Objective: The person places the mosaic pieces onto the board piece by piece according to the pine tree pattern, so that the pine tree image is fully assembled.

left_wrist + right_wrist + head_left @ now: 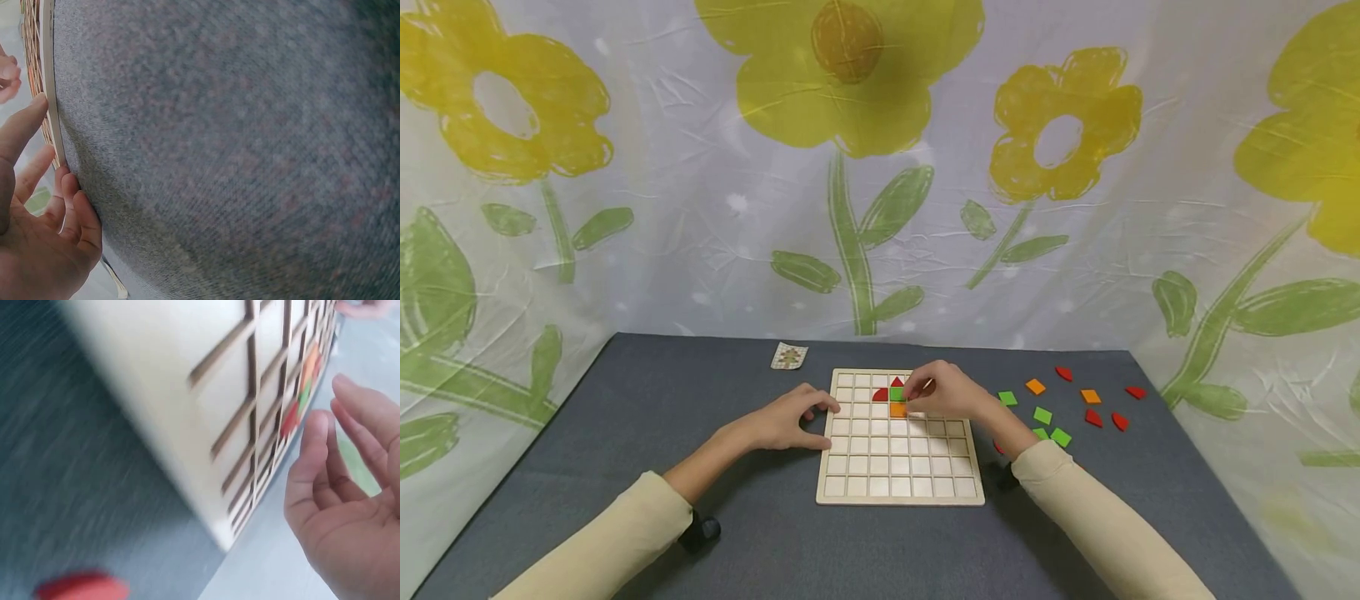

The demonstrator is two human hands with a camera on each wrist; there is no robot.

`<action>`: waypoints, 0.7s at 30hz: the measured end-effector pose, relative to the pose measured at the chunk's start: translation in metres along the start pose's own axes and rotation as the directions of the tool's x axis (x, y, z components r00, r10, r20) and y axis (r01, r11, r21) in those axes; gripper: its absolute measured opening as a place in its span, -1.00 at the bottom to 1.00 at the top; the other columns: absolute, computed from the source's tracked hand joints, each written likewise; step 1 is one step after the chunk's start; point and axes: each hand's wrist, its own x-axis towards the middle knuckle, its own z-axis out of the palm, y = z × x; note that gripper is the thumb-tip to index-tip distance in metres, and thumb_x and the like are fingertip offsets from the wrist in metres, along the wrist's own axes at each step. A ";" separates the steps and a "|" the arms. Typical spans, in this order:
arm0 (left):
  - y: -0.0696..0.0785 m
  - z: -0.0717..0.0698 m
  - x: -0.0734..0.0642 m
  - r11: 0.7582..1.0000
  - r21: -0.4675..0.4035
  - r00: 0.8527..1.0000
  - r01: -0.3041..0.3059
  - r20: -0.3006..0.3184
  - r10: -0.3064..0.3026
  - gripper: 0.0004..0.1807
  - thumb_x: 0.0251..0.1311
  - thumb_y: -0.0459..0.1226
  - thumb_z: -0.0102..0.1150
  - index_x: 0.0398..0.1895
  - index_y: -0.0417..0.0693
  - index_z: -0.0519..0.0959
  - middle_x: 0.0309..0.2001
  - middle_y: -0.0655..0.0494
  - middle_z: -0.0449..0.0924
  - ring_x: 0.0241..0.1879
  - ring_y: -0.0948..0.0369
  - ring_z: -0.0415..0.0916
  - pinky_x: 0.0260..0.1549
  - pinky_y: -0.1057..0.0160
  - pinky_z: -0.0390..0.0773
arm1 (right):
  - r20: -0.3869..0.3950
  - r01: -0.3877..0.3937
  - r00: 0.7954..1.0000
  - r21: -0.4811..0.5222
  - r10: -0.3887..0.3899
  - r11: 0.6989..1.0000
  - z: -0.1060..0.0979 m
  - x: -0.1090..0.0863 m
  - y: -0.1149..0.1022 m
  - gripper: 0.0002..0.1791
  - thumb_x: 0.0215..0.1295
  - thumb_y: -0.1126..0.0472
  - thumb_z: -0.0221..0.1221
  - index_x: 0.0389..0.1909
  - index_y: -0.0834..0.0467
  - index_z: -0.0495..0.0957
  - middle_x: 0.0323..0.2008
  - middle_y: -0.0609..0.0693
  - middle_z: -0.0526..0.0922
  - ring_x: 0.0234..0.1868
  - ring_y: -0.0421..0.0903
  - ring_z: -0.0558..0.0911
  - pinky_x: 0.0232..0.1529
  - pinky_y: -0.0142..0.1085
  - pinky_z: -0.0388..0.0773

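A pale wooden grid board (900, 502) lies on the dark tabletop. On it sit a red triangle (897, 382), a red quarter-round tile (881, 396), a green tile (897, 394) and an orange tile (898, 409). My left hand (790, 419) touches the board's left edge, thumb and fingers spread apart. Over the upper right of the board, my right hand (950, 392) hovers beside the green and orange tiles. The right wrist view shows its bent fingers (312, 450) apart from the thumb, with no tile visible between them.
Several green tiles (1042, 415), orange tiles (1036, 386) and red tiles (1093, 418) lie scattered right of the board. A small pattern card (790, 356) lies behind it to the left. One red tile (81, 587) lies close to the board's right side. A flowered cloth (715, 208) hangs behind the table.
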 end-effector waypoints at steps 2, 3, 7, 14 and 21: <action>0.000 0.000 0.000 1.000 -0.003 1.000 0.004 0.001 -0.004 -0.44 0.22 -0.16 0.48 0.23 -0.10 0.53 0.07 -0.05 0.36 -0.04 0.04 0.43 -0.03 -0.01 0.48 | 0.000 0.002 1.000 0.011 -0.002 1.000 -0.007 -0.007 0.004 -0.86 0.29 0.38 0.36 -0.18 0.34 0.69 -0.25 0.07 0.70 -0.23 -0.02 0.67 -0.15 -0.21 0.62; 0.001 0.000 0.000 1.000 -0.004 1.000 0.006 0.001 -0.006 -0.44 0.22 -0.16 0.48 0.23 -0.10 0.53 0.07 -0.05 0.36 -0.04 0.04 0.43 -0.03 -0.02 0.48 | -0.003 -0.003 1.000 0.019 0.003 1.000 -0.011 -0.011 0.006 -0.85 0.30 0.37 0.36 -0.16 0.34 0.69 -0.23 0.09 0.70 -0.21 0.00 0.66 -0.13 -0.19 0.62; 0.001 0.000 -0.001 1.000 -0.007 1.000 0.015 0.002 -0.015 -0.45 0.22 -0.16 0.48 0.23 -0.10 0.53 0.08 -0.05 0.36 -0.03 0.03 0.44 -0.03 -0.02 0.48 | -0.023 -0.040 0.999 0.065 0.041 0.997 -0.028 -0.030 0.015 -0.80 0.32 0.36 0.35 -0.10 0.38 0.67 -0.16 0.18 0.68 -0.15 0.10 0.65 -0.09 -0.15 0.61; 0.004 -0.001 -0.001 1.000 0.005 1.000 0.003 0.002 -0.003 -0.45 0.23 -0.15 0.47 0.23 -0.11 0.52 0.08 -0.06 0.36 -0.01 0.01 0.44 -0.02 -0.02 0.47 | -0.059 -0.120 0.990 0.110 0.127 0.987 -0.057 -0.063 0.034 -0.70 0.31 0.35 0.37 -0.02 0.42 0.63 -0.09 0.29 0.66 -0.10 0.17 0.65 -0.11 -0.21 0.61; 0.002 0.000 -0.002 1.000 -0.005 1.000 -0.003 0.002 0.003 -0.45 0.24 -0.16 0.46 0.24 -0.12 0.52 0.09 -0.08 0.36 -0.01 0.00 0.43 -0.03 -0.02 0.48 | -0.123 -0.193 0.972 0.082 0.202 0.978 -0.077 -0.094 0.053 -0.64 0.29 0.35 0.38 0.02 0.45 0.59 -0.06 0.36 0.63 -0.06 0.18 0.64 -0.11 -0.21 0.60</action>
